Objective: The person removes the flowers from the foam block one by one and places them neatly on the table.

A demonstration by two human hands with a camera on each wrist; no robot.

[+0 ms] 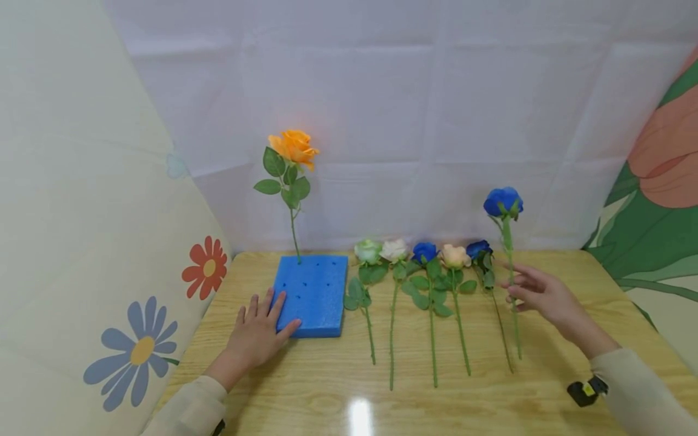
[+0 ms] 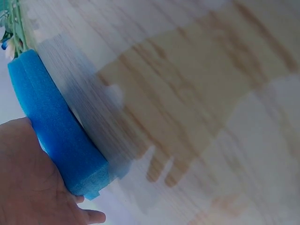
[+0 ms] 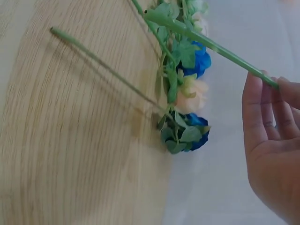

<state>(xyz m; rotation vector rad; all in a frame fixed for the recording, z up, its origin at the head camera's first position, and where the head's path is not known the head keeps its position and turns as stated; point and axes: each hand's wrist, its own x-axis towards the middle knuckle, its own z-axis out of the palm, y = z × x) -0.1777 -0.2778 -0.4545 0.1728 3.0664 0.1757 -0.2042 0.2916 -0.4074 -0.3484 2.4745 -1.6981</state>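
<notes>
We hold a blue rose (image 1: 503,203) upright over the table (image 1: 551,387)

Right hand (image 1: 540,293) pinches its stem; left hand (image 1: 256,333), fingers spread, rests on the foam block (image 1: 313,290).

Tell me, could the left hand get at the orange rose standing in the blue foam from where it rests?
Probably yes. The left hand lies flat on the near corner of the blue foam block, and the orange rose stands at the block's far edge with only bare foam between them.
</notes>
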